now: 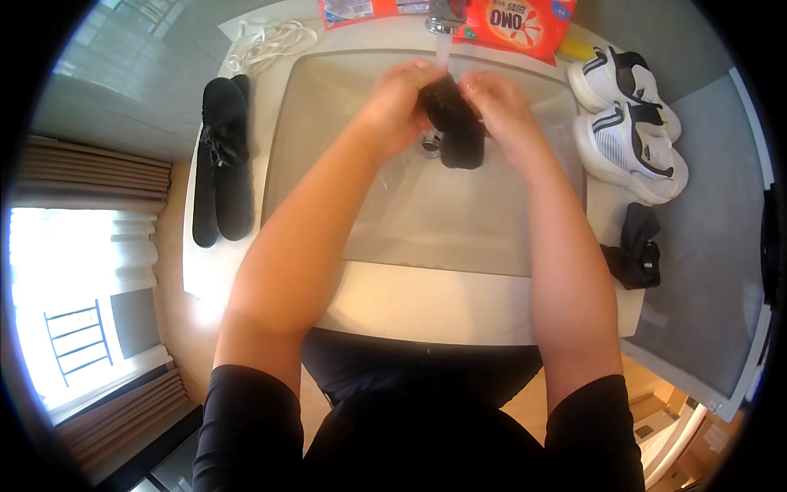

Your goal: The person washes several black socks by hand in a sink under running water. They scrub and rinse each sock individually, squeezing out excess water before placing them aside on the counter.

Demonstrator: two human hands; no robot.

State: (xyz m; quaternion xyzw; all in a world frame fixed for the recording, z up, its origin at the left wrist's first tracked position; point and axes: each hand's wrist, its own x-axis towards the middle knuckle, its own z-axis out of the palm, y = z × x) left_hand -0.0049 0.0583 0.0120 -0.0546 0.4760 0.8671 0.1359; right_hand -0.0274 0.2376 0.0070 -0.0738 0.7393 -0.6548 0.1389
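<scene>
A wet black sock (458,135) hangs between my two hands, over the wash basin (430,240) and partly in front of its metal drain (431,144). My left hand (403,101) grips the sock's upper left edge, and my right hand (501,107) grips its upper right edge. Water runs from the chrome tap (446,24) right above the sock, falling between my hands. Some fingertips are hidden behind the cloth. Water wets the basin floor.
Left of the basin lie black insoles (235,203) with a dark cloth item (226,123) on them, and white shoelaces (270,46) behind. On the right stand white sneakers (633,147) and another black sock (639,246). A red OMO detergent bag (516,24) lies behind the basin.
</scene>
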